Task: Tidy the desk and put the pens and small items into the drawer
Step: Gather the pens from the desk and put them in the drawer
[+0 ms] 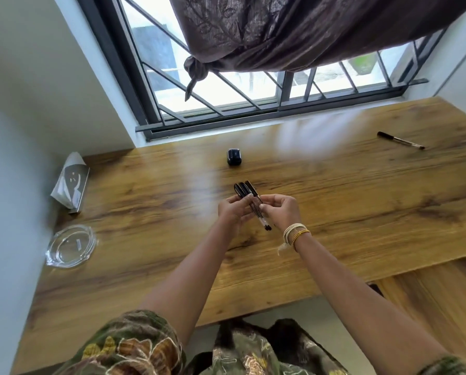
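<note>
From the head camera I see both my arms stretched forward over the tabletop (pixel 334 212), wrists close together near its middle. My left hand (pixel 233 209) is curled, fingers pinching a bundle of pens (pixel 249 197) around mid-length. My right hand (pixel 282 208) pinches the same bundle from the right side, thumb and fingertips bent in; threads circle that wrist. The pens point away from me, caps far, tips near, held just above the wood. A small dark box (pixel 233 157) sits farther off, apart from the hands. Another pen (pixel 400 140) lies far right. A glass dish (pixel 70 246) rests near the left edge, and folded paper (pixel 70 182) leans beyond it.
</note>
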`<action>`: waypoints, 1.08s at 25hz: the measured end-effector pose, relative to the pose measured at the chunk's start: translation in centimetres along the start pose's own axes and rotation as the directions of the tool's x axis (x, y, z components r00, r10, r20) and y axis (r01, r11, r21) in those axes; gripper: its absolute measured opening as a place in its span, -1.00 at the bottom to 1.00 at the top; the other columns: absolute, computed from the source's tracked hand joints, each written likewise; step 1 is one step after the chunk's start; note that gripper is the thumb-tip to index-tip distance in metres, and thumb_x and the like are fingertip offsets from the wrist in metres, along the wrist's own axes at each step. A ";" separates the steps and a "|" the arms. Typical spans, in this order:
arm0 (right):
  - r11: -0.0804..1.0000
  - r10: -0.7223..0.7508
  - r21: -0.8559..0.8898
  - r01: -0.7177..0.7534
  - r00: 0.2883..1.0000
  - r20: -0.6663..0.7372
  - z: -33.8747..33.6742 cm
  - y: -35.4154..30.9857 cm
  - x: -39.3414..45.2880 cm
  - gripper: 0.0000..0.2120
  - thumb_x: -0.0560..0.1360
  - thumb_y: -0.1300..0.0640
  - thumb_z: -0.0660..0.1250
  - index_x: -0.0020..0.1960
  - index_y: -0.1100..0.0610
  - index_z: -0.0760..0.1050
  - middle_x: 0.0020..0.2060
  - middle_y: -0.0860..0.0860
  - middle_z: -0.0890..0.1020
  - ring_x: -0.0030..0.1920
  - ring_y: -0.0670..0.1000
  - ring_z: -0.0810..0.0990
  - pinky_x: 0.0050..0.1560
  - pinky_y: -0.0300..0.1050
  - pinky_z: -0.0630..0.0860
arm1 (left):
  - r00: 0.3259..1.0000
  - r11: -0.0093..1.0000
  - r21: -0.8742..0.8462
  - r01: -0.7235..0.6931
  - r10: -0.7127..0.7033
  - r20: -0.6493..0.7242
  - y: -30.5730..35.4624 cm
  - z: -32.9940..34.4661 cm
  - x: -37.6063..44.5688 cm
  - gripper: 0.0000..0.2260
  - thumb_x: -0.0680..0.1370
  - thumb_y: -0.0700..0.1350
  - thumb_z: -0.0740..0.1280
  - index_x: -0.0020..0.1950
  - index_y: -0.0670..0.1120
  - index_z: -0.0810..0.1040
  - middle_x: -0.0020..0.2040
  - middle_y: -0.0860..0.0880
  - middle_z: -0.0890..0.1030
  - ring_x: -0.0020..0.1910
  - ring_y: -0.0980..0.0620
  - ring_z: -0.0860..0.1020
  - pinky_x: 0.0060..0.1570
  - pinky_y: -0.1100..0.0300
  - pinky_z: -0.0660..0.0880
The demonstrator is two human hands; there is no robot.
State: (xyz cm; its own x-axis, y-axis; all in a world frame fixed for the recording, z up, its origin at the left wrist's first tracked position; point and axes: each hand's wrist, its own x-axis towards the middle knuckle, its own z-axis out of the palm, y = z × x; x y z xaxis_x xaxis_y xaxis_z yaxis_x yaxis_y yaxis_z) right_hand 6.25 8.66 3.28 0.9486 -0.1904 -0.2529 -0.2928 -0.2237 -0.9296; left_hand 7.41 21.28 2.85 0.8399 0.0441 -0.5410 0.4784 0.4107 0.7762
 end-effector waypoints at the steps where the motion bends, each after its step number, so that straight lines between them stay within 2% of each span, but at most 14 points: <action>1: 1.000 -0.003 0.004 0.003 1.000 -0.014 0.0 -0.1 0.4 -0.80 0.41 0.31 0.45 0.02 0.19 0.66 -0.12 0.10 0.72 -0.08 0.04 0.71 0.05 -0.01 0.64 | 1.000 1.000 -0.012 0.007 -0.006 0.005 0.2 0.2 0.4 -0.74 0.53 -0.27 0.39 0.18 -0.33 0.52 -0.05 -0.25 0.64 -0.20 -0.10 0.64 -0.15 0.08 0.64; 4: 0.999 -0.032 -0.026 0.030 0.997 -0.064 0.0 -0.4 1.9 -0.81 0.44 0.29 0.43 0.05 0.17 0.66 -0.11 0.07 0.72 -0.08 0.01 0.70 0.04 -0.04 0.64 | 0.999 0.998 -0.048 0.043 -0.043 0.008 1.0 1.7 1.7 -0.72 0.55 -0.27 0.36 0.23 -0.31 0.49 0.01 -0.25 0.63 -0.17 -0.08 0.63 -0.08 0.06 0.61; 7: 0.994 -0.062 -0.102 0.051 0.991 -0.115 -0.6 -0.7 3.9 -0.82 0.46 0.26 0.42 0.05 0.13 0.66 -0.12 0.04 0.72 -0.11 -0.03 0.67 -0.03 -0.16 0.61 | 0.997 0.997 -0.031 0.073 -0.072 0.020 1.5 3.7 3.3 -0.85 0.53 -0.28 0.37 0.09 -0.28 0.55 -0.10 -0.20 0.63 -0.22 -0.05 0.62 -0.29 0.18 0.63; 9: 0.991 -0.075 -0.121 0.062 0.992 -0.106 -1.2 -1.1 5.5 -0.83 0.46 0.26 0.41 0.04 0.13 0.67 -0.13 0.07 0.71 -0.14 -0.02 0.65 -0.05 -0.15 0.60 | 0.997 0.996 -0.031 0.080 -0.080 0.009 1.9 5.1 4.5 -0.94 0.52 -0.31 0.38 -0.02 -0.25 0.56 -0.14 -0.18 0.62 -0.24 -0.05 0.62 -0.37 0.21 0.60; 13: 0.981 -0.103 -0.171 0.090 0.992 -0.072 -3.1 -2.2 9.3 -0.83 0.46 0.24 0.41 0.03 0.13 0.68 -0.16 0.05 0.71 -0.14 -0.01 0.67 -0.06 -0.17 0.60 | 0.995 0.994 -0.051 0.092 -0.093 -0.019 2.8 7.9 7.4 -0.87 0.48 -0.33 0.42 0.01 -0.26 0.57 -0.13 -0.20 0.64 -0.23 -0.06 0.63 -0.39 0.22 0.59; 17: 0.972 -0.142 -0.197 0.125 0.987 -0.074 -6.0 -2.6 13.4 -0.87 0.45 0.18 0.43 -0.03 0.16 0.69 -0.17 0.05 0.73 -0.20 -0.06 0.64 -0.11 -0.21 0.58 | 0.995 0.997 -0.055 0.062 -0.066 -0.076 3.6 12.1 10.3 -0.89 0.45 -0.34 0.46 -0.08 -0.24 0.56 -0.21 -0.18 0.65 -0.32 -0.03 0.64 -0.38 0.18 0.61; 19: 0.954 -0.178 -0.261 0.146 0.979 -0.104 -7.7 -2.5 15.6 -0.87 0.45 0.17 0.41 -0.05 0.17 0.69 -0.17 0.06 0.73 -0.19 -0.03 0.64 -0.10 -0.23 0.53 | 0.995 0.997 -0.054 0.050 -0.055 -0.084 3.8 14.4 11.8 -0.86 0.45 -0.34 0.46 -0.06 -0.24 0.55 -0.23 -0.17 0.65 -0.32 -0.01 0.64 -0.29 0.13 0.65; 22: 0.911 -0.221 -0.386 0.146 0.963 -0.157 -11.3 -2.2 19.2 -0.84 0.46 0.24 0.35 -0.03 0.20 0.68 -0.10 0.11 0.72 -0.07 0.07 0.66 0.01 -0.21 0.51 | 0.996 0.998 -0.005 0.058 -0.059 -0.061 3.6 17.3 13.7 -0.83 0.45 -0.34 0.46 0.00 -0.27 0.57 -0.21 -0.17 0.65 -0.29 -0.03 0.64 -0.18 0.10 0.65; 24: 0.881 -0.237 -0.459 0.118 0.949 -0.210 -14.6 -1.6 21.6 -0.80 0.44 0.31 0.30 -0.01 0.22 0.67 -0.07 0.17 0.70 -0.03 0.14 0.65 0.09 -0.10 0.55 | 0.997 0.997 0.038 0.074 -0.072 -0.039 3.1 19.7 14.7 -0.85 0.45 -0.35 0.45 -0.01 -0.26 0.57 -0.21 -0.17 0.64 -0.28 -0.04 0.63 -0.19 0.12 0.65; 27: 0.833 -0.276 -0.548 0.072 0.913 -0.299 -19.1 -0.5 24.8 -0.70 0.43 0.39 0.22 0.06 0.25 0.63 0.03 0.25 0.60 -0.02 0.23 0.62 0.07 -0.04 0.55 | 0.997 0.994 0.072 0.083 -0.082 -0.013 2.4 22.5 15.9 -0.88 0.46 -0.35 0.44 -0.03 -0.25 0.58 -0.22 -0.17 0.64 -0.27 -0.04 0.63 -0.22 0.14 0.64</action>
State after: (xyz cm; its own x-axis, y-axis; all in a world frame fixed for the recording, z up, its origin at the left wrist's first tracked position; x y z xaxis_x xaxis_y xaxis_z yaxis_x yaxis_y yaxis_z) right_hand 27.61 -14.22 2.57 0.9112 -0.3981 0.1057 -0.2416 -0.7243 -0.6458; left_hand 27.65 2.44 3.43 0.7943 0.0221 -0.6072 0.5636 0.3466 0.7498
